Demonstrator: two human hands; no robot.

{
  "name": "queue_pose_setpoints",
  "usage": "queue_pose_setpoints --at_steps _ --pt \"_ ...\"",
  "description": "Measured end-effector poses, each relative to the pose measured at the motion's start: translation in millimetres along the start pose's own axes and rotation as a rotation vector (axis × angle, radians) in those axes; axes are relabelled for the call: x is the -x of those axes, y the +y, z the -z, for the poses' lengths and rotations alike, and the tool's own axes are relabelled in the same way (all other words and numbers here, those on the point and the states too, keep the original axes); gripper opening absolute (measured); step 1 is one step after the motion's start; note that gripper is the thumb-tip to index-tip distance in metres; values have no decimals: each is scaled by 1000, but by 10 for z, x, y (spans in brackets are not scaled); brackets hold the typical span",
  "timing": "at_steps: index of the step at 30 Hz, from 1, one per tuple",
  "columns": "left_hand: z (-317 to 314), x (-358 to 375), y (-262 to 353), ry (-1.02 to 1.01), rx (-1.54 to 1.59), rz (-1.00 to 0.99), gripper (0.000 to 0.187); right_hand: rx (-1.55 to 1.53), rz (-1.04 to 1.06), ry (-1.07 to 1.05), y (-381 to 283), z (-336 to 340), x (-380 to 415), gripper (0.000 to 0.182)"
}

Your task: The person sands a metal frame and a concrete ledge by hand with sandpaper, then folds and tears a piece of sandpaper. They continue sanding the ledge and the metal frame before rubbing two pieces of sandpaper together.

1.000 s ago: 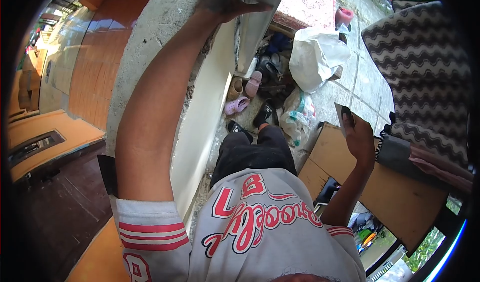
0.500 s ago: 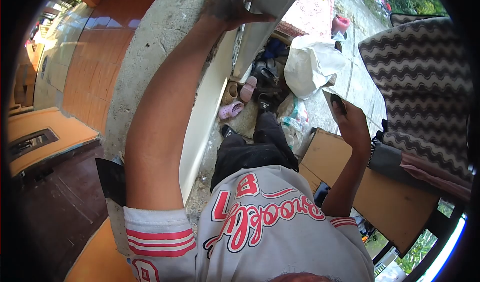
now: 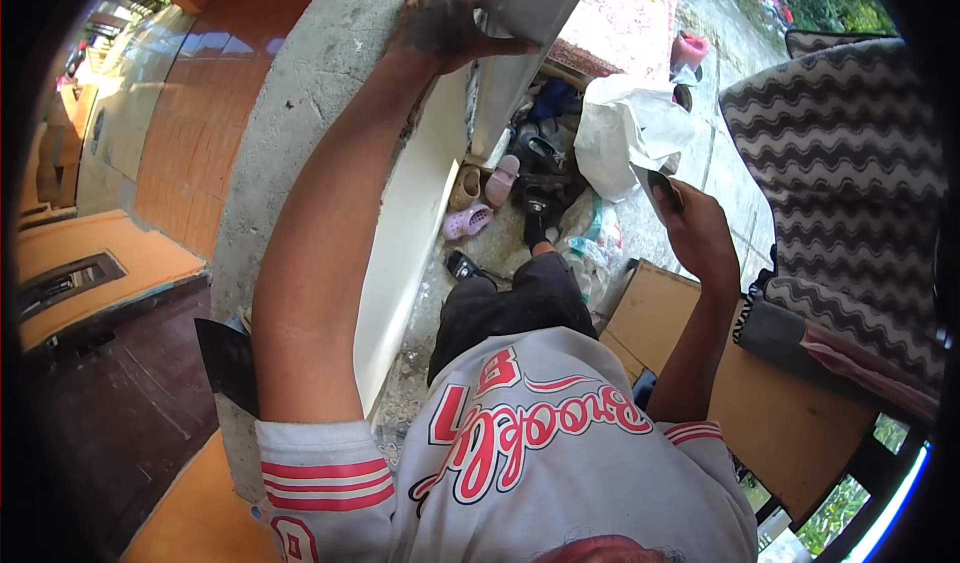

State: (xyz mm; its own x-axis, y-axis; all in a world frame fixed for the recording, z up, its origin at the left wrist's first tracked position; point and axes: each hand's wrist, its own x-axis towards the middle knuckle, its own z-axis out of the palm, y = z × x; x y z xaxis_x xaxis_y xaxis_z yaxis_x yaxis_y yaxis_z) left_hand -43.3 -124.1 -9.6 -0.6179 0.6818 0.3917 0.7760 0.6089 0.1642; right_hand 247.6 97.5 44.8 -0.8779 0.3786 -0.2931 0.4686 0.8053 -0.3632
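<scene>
My left hand (image 3: 440, 25) rests at the top of the rough concrete wall (image 3: 300, 93), fingers and thumb apart. Its thumb lies across the grey post (image 3: 535, 33) beside the wall, and a dark smudge covers the back of the hand. My right hand (image 3: 702, 235) is closed around what looks like a putty knife (image 3: 664, 195), with a dark handle and a thin pale blade. The blade's outline is partly lost against the white sack (image 3: 630, 133) behind it. The putty knife is held away from the wall.
Clogs and other shoes (image 3: 467, 221) lie by the wall's foot, close to my feet. A brown board (image 3: 790, 413) and a wavy-striped cloth (image 3: 840, 163) are at right. Beyond the sack lies a red-patterned mat (image 3: 620, 18). An orange tiled floor (image 3: 200, 113) lies left of the wall.
My left hand has shifted slightly left and down along the wall and post. The putty knife has turned a little in my right hand. My feet and legs have shifted slightly.
</scene>
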Motion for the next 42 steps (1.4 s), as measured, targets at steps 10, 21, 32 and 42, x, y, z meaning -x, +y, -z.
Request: queue_pose_setpoints --at_steps 10,21,32,42 --pt "-40 61 5 35 30 13 69 50 -270 -30 351 114 480 32" --pt "139 -5 110 -41 144 38 65 -169 -33 73 468 -86 19 30" --pt "-110 53 -263 195 414 77 74 -254 47 -35 806 -261 -976 25" --pt "-122 110 -255 33 265 146 76 -394 228 -206 720 -580 -1861 28"
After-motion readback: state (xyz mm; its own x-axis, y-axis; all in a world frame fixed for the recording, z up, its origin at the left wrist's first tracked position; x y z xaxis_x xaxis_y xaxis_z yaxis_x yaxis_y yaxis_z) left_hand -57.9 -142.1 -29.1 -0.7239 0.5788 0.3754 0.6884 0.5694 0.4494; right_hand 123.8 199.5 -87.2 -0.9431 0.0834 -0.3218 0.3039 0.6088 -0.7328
